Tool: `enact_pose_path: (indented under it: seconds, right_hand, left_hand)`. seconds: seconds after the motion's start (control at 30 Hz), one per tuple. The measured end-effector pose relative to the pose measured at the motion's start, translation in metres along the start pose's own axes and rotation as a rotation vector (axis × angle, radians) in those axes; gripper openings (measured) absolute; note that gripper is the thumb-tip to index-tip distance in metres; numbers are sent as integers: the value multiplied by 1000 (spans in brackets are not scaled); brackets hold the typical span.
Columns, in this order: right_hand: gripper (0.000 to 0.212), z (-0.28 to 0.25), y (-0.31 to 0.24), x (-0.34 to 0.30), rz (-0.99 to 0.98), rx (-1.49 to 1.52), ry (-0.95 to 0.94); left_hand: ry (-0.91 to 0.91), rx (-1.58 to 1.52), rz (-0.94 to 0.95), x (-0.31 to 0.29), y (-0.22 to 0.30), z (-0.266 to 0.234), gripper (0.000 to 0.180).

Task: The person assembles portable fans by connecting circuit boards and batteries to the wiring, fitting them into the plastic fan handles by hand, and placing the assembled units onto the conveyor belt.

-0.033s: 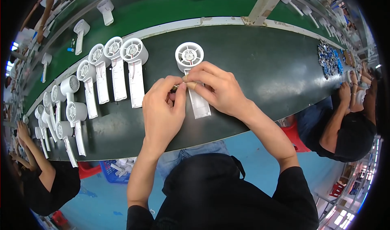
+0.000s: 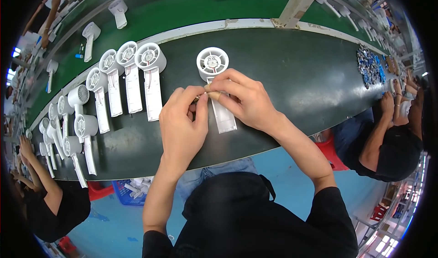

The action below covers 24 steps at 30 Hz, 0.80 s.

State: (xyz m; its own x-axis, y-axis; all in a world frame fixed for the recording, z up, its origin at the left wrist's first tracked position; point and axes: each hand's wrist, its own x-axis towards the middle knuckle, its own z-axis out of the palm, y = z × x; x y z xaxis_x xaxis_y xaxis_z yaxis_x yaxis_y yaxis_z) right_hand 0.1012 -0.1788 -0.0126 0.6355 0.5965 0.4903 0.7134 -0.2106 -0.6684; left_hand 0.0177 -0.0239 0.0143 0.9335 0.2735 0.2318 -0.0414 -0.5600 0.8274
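My left hand (image 2: 181, 121) pinches a small circuit board (image 2: 196, 99), dark with light specks and mostly hidden by the fingers. Against its fingertips, my right hand (image 2: 244, 98) is closed in a pinch; what it holds is too small to make out. Tan coverings show on the right thumb and index fingertip. Under the right hand lies a white handheld fan (image 2: 212, 62), its round head away from me and its open handle (image 2: 223, 117) pointing toward me. My right fingers hide the top of that handle.
Several similar white fans (image 2: 152, 87) lie in rows at the left of the dark table (image 2: 292, 75). More fans (image 2: 119, 12) rest on a green belt beyond a pale rail. Blue and silver small parts (image 2: 370, 67) are heaped at the far right. Other people sit on both sides.
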Motion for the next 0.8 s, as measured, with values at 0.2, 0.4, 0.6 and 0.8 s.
enact_pose_path:
  seconds: [0.2,0.4,0.6,0.8]
  right_hand:
    - [16,4,-4,-2,3,-80,21]
    - [14,4,-7,1,-96,-264,36]
    - [14,7,-3,-1,21,37,78]
    - [7,2,-6,-1,288,297,-16]
  left_hand:
    - [130,240,199,-9,-9,10,6]
    - [84,93,123,-7,-7,4,5]
    - [-19,-13,110,-8,2,-1,26]
    - [-9,-102,85,-18,-23,3,31]
